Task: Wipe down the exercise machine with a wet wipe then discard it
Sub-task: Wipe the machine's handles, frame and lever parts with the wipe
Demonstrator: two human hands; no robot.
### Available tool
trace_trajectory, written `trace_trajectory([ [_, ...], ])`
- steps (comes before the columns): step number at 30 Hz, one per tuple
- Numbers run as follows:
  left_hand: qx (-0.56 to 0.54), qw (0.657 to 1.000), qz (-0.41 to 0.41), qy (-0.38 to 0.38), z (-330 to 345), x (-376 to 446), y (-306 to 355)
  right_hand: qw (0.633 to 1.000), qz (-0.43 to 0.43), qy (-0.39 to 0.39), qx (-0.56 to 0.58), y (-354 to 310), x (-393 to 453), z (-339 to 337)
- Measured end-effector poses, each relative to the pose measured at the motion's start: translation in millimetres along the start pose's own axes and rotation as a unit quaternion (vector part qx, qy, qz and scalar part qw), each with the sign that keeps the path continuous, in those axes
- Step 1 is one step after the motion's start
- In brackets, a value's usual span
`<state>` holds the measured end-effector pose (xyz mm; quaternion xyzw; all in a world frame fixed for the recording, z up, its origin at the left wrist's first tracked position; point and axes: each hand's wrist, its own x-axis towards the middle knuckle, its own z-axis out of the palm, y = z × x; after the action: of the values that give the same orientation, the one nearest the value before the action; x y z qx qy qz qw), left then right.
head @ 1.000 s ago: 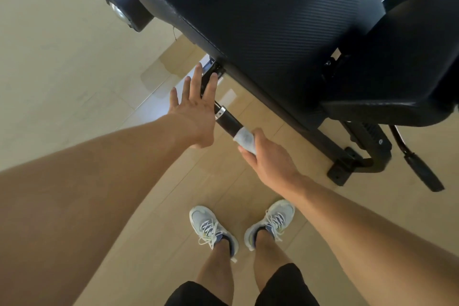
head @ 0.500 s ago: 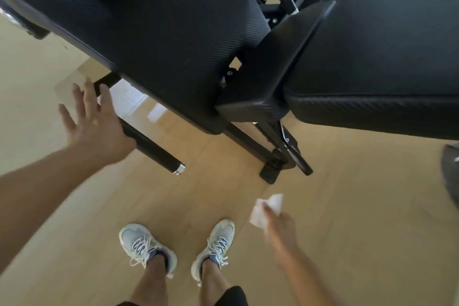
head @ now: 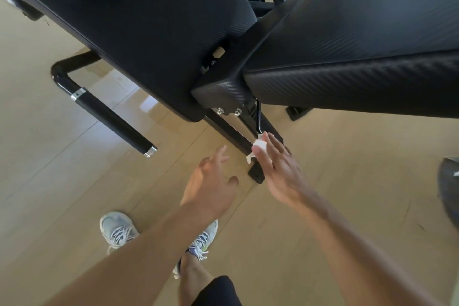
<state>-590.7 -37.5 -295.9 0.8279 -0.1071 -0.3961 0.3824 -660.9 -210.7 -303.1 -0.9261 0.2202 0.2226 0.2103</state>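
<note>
The black exercise machine (head: 154,32) fills the upper view: a padded backrest on the left and a padded seat (head: 360,52) on the right. A black handle bar with chrome rings (head: 109,119) sticks out at the lower left. My right hand (head: 280,169) holds a crumpled white wet wipe (head: 258,146) under its fingers, against the thin black lever (head: 258,117) below the seat joint. My left hand (head: 211,186) hovers over the floor just left of it, fingers relaxed and spread, holding nothing.
Pale wooden floor (head: 62,194) lies all round. My feet in light sneakers (head: 119,231) stand at the bottom centre. The machine's black frame foot (head: 257,174) rests on the floor under my right hand. A dark rounded object (head: 449,189) shows at the right edge.
My right hand, with the wipe, rose from beside my feet to the lever under the seat. My left hand left the handle bar and swung right toward the centre.
</note>
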Motion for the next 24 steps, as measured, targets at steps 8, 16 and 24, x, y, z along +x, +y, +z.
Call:
trace_trajectory([
  [8,-0.026,0.998,-0.058,0.027,12.8,-3.6,-12.1,0.993,0.11,0.035,0.037,-13.4,53.9,-2.1],
  [16,-0.035,0.993,-0.112,0.003,22.6,-21.8,-38.1,0.992,0.129,0.012,-0.005,15.0,-0.2,0.9],
  [24,-0.056,0.991,-0.116,0.027,31.6,-15.9,-44.7,0.992,-0.002,-0.008,-0.123,3.2,71.9,-7.7],
])
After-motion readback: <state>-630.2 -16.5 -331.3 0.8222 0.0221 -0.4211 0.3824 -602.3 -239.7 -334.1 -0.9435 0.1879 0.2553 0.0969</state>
